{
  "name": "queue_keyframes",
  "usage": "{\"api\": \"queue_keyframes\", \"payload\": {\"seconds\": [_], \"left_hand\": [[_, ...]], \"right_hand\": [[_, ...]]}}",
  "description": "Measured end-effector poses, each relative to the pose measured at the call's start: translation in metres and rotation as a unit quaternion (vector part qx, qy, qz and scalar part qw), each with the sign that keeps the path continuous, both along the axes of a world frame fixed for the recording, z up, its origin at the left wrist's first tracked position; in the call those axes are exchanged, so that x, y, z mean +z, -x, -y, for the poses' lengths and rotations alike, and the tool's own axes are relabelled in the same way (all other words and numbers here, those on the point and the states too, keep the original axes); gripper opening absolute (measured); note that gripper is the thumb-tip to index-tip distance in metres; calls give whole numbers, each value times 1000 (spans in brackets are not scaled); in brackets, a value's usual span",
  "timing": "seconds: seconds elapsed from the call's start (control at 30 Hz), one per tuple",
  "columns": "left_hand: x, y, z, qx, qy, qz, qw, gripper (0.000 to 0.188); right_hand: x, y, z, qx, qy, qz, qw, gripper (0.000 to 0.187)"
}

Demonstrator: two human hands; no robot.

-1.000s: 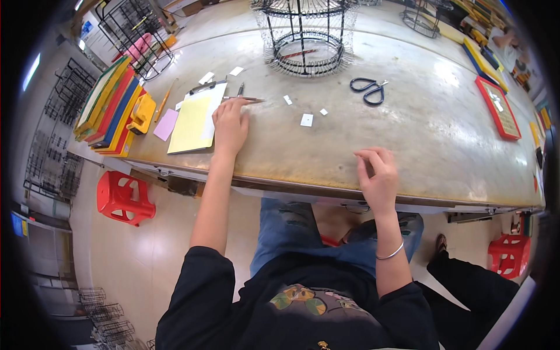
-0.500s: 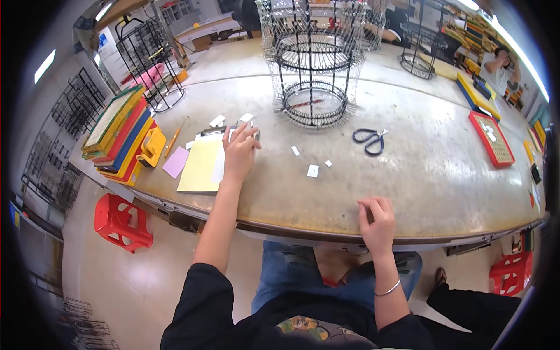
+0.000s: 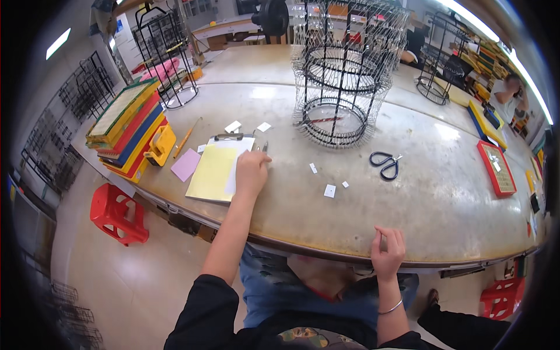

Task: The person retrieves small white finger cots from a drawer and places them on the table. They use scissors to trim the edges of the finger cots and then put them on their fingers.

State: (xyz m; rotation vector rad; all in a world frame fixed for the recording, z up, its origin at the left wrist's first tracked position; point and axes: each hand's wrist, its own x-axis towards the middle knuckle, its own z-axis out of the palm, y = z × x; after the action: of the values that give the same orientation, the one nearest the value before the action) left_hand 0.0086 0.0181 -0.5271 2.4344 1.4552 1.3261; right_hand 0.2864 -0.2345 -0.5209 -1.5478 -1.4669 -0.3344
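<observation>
Your left hand (image 3: pixel 252 174) curls over the clipboard (image 3: pixel 228 137) left of centre; your right hand (image 3: pixel 388 255) bends loosely, lower right. Whether either pinches anything is unclear. Clipboard appears reached; scissors (image 3: pixel 387 165), right of centre, lie untouched.

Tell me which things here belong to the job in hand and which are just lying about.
Likely in use, at or beside the left hand: clipboard, yellow sheet, pen.

Apparently just lying about: dark-handled scissors, pink card, small white pieces.
</observation>
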Motion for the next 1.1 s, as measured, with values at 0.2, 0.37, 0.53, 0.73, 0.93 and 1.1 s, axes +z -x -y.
{"api": "queue_keyframes", "payload": {"seconds": [0.2, 0.37, 0.53, 0.73, 0.93, 1.1], "left_hand": [[26, -1, 36, -29, -82, 67, 994, 15], [-2, -57, 173, -314, -99, 67, 942, 17], [-61, -80, 266, -439, 124, -8, 890, 37], [-165, -108, 258, -362, 277, -119, 882, 56], [-119, -119, 270, -276, 260, -53, 924, 42], [-100, -116, 286, -277, 286, -58, 915, 38]], "right_hand": [[-5, 4, 7, 83, -89, -22, 992, 14], [-62, 0, 56, 208, -77, 70, 973, 17], [-91, 15, 99, 217, 261, 17, 940, 33], [-98, 31, 95, 1, 322, 82, 943, 40], [-126, 25, 96, -49, 222, 115, 967, 48], [-112, 30, 92, -44, 335, 100, 936, 39]]}}
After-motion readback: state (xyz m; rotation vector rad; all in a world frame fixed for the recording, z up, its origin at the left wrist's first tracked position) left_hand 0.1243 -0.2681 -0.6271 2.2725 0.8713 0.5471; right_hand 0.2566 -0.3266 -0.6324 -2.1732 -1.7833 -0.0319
